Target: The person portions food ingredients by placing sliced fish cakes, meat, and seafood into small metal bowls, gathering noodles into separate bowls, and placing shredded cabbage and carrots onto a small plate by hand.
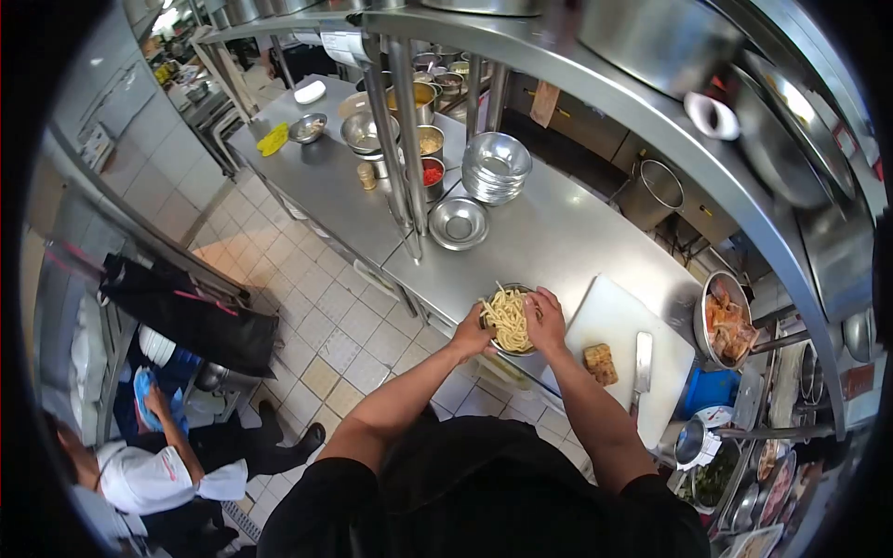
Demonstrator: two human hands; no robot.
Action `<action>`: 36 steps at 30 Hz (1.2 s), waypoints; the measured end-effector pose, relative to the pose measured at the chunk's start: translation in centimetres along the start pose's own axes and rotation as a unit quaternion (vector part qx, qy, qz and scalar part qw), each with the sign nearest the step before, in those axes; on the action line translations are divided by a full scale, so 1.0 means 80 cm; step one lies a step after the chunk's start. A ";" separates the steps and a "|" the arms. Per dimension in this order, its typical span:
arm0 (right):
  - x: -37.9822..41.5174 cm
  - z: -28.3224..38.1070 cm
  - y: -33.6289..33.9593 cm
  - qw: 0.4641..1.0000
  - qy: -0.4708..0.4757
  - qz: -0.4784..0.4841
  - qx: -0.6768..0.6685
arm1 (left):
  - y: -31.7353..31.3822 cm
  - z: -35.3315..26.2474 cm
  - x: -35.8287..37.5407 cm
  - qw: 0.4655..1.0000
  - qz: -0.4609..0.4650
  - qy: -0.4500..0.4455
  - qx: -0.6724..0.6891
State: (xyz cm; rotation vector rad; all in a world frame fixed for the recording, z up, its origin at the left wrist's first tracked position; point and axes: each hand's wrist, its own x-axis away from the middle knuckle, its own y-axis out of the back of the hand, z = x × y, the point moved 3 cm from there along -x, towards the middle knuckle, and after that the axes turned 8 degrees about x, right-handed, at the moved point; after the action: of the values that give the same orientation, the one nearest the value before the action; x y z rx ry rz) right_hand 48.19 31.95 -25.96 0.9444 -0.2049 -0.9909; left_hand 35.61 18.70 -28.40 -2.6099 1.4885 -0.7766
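A metal bowl point(514, 352) heaped with thick, pale yellow noodles point(508, 318) is at the front edge of the steel counter. My left hand point(474, 333) grips the bowl's left side, its thumb by the rim. On the opposite side my right hand point(545, 321) is closed around the rim, with its fingers against the noodles; part of the grip is hidden. Just right of my right hand lies a white cutting board point(609, 321). A browned, block-shaped piece of food point(600, 365) and a cleaver point(643, 361) rest on it.
Stacked metal bowls point(498, 167) and a single bowl point(459, 224) stand beyond, near shelf posts point(406, 139). An overhead shelf point(595, 65) crosses above. A pan of cooked meat point(728, 321) sits right. A co-worker point(153, 474) is at lower left, holding a blue cloth-like item.
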 end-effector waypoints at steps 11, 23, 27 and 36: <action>-0.021 0.070 -0.060 0.988 -0.004 -0.047 0.145 | 0.038 -0.081 -0.113 0.800 0.226 -0.339 -0.441; -0.073 0.110 -0.088 0.974 0.021 -0.090 0.209 | 0.166 -0.197 -0.079 0.830 0.283 -0.342 -0.339; -0.067 0.134 -0.089 0.986 -0.087 -0.012 0.144 | 0.336 -0.242 -0.127 0.917 0.201 -0.259 -0.229; -0.013 0.232 -0.010 0.812 -0.213 -0.497 0.218 | 0.754 -0.375 -0.380 0.955 -0.245 -0.033 0.161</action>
State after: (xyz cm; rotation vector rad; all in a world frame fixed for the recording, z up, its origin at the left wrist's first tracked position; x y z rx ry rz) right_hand 37.07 21.77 -15.11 1.2621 -0.3328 -2.2108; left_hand -38.26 17.23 -30.87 -2.7246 0.6214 -0.8615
